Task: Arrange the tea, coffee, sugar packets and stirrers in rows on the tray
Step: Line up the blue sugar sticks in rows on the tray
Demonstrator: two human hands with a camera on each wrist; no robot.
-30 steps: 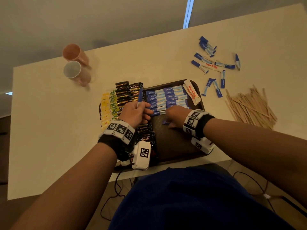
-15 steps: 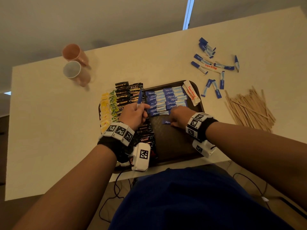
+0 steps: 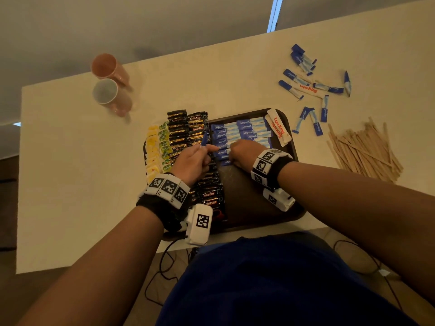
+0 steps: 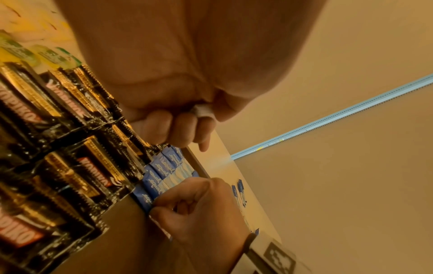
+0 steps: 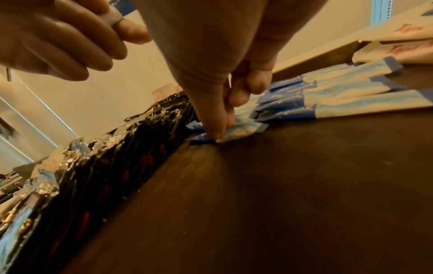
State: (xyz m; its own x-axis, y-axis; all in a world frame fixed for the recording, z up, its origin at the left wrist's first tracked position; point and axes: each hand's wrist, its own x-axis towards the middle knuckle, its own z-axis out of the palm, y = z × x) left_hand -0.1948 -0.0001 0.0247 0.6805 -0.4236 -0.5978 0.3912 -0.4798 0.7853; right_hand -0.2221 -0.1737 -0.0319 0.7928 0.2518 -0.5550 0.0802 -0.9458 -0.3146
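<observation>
The dark brown tray [image 3: 247, 198] holds yellow and green tea packets [image 3: 154, 150] at its left, then black coffee sachets [image 3: 181, 130], then rows of blue sugar sticks [image 3: 244, 130]. Two white Tapa King packets [image 3: 279, 130] lie at its far right corner. My left hand [image 3: 193, 162] hovers over the coffee sachets, its fingers curled round one blue sugar stick [image 3: 204, 138] that points up. My right hand [image 3: 243, 152] pinches a blue-and-white sugar stick [image 5: 236, 130] down on the tray at the near end of the left sugar row.
Loose sugar sticks [image 3: 306, 85] are scattered on the table beyond the tray's right corner. A heap of wooden stirrers [image 3: 364, 151] lies to the right. Two pink cups [image 3: 106, 90] stand at the back left. The tray's near half is bare wood.
My right hand slid a sugar stick away from me, up against the near end of the blue row. My left hand, still holding its stick, shifted slightly to the right.
</observation>
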